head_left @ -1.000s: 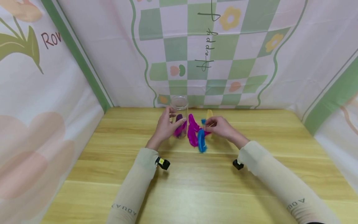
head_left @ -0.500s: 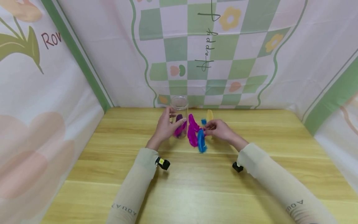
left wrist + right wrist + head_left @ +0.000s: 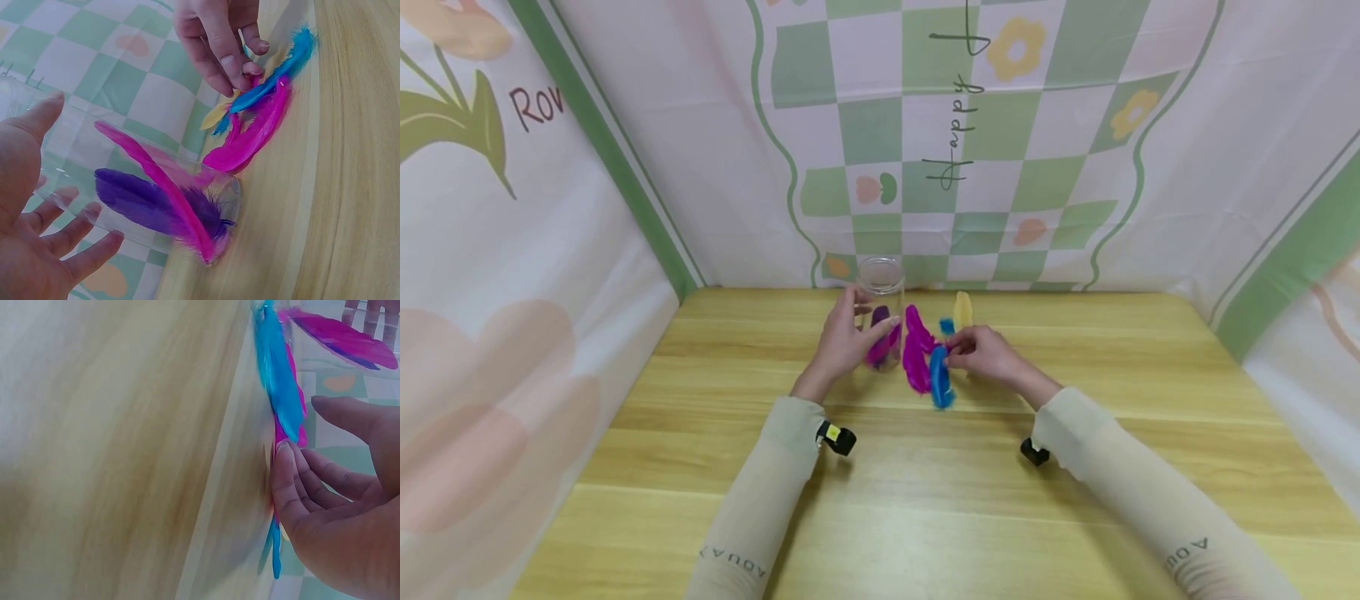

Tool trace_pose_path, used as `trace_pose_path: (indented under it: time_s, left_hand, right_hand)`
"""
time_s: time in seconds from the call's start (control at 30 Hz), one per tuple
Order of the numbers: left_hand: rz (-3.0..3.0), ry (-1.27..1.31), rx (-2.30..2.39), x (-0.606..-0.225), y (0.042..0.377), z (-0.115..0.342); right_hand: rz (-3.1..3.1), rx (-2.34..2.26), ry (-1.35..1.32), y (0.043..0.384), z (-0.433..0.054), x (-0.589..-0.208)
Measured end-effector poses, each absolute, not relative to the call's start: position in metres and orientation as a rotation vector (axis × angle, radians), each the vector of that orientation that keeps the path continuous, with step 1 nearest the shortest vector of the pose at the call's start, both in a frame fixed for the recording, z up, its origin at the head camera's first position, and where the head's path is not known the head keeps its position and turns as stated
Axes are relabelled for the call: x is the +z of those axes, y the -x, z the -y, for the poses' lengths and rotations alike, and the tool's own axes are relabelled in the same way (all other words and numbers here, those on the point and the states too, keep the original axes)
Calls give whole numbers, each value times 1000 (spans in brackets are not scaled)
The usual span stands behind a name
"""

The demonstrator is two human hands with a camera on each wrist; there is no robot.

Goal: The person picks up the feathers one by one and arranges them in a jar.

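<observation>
An upright clear jar (image 3: 881, 287) stands on the table, and my left hand (image 3: 841, 337) grips its side between thumb and fingers. Inside the jar lean a purple feather (image 3: 134, 197) and a magenta feather (image 3: 164, 180). Just right of it lie magenta feathers (image 3: 915, 368), with a blue feather (image 3: 939, 379) across them. My right hand (image 3: 988, 354) is over the right part of this pile. In the right wrist view its fingertips touch the feathers, the thumb held apart. Behind that hand are a yellow feather (image 3: 963, 309) and another blue feather (image 3: 947, 326), partly hidden.
The wooden table (image 3: 910, 492) ends at a patterned cloth backdrop (image 3: 977, 125) just behind the jar. Cloth sides rise at left and right. A small black camera sits on each wrist.
My right hand has moved slightly left and toward me, closer to the blue feather. More of the yellow feather shows behind it. My left hand and the jar have stayed put.
</observation>
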State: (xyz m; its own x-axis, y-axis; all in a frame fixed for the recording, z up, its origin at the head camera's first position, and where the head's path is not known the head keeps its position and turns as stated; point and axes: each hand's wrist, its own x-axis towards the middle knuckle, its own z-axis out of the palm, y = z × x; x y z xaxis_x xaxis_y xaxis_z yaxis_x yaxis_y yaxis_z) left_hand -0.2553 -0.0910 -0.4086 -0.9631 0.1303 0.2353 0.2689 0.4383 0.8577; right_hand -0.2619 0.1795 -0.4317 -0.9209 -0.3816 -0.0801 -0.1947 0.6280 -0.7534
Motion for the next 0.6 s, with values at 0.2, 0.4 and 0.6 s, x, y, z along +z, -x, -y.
trace_pose_path:
  time_s: [0.2, 0.4, 0.6]
  left_hand:
    - [2548, 362, -1551, -408, 255, 91]
    - [2547, 369, -1559, -409, 255, 91]
    - [2551, 360, -1557, -408, 255, 91]
  right_hand:
    - [-2595, -1170, 443, 261, -177, -433]
    - [-2596, -1168, 430, 259, -174, -434]
    - [-2629, -1136, 437, 260, -170, -435]
